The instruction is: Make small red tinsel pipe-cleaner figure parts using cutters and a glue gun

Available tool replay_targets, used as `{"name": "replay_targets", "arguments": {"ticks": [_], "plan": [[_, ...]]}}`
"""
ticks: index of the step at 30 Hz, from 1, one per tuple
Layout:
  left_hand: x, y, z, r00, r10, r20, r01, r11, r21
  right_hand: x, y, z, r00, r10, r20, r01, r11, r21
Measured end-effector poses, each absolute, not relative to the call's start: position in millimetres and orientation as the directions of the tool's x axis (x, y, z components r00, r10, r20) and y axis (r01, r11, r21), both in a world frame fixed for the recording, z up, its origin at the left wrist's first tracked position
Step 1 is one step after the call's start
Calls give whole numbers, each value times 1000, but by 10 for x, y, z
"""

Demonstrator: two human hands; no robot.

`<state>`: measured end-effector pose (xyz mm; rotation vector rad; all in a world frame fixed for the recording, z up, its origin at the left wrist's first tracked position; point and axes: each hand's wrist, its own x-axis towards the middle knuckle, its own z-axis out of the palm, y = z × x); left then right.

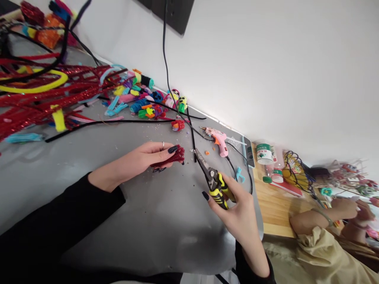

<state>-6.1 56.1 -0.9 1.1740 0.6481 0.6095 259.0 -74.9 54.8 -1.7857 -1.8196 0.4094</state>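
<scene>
My left hand (156,156) is closed around a dark red, fuzzy bundle of pipe cleaners (177,154), held above the grey table mat (148,232). The far end of the bundle pokes out past the thumb; the rest is hidden in my palm. In my right hand (237,205) is a pair of pliers (213,179) with yellow and black handles. Their long jaws point up and left, apart from the red bundle. A black pipe cleaner (192,136) lies just beyond the jaw tips.
A pink hot glue gun (219,141) lies near the wall, its cable trailing right. Small pipe-cleaner figures (151,102) and long red pipe cleaners (83,85) crowd the left. A phone (248,152) rests by the wooden table (275,209), where another person's arm (314,219) reaches.
</scene>
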Motion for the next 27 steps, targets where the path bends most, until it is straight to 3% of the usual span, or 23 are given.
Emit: {"name": "replay_targets", "arguments": {"ticks": [12, 27], "plan": [[-60, 516, -9, 663, 728, -174, -125, 336, 933, 2549, -738, 565, -2, 996, 91, 795, 57, -605], [-39, 544, 11, 702, 704, -106, -22, 170, 985, 2561, -778, 559, -17, 996, 91, 791, 69, -608]]}}
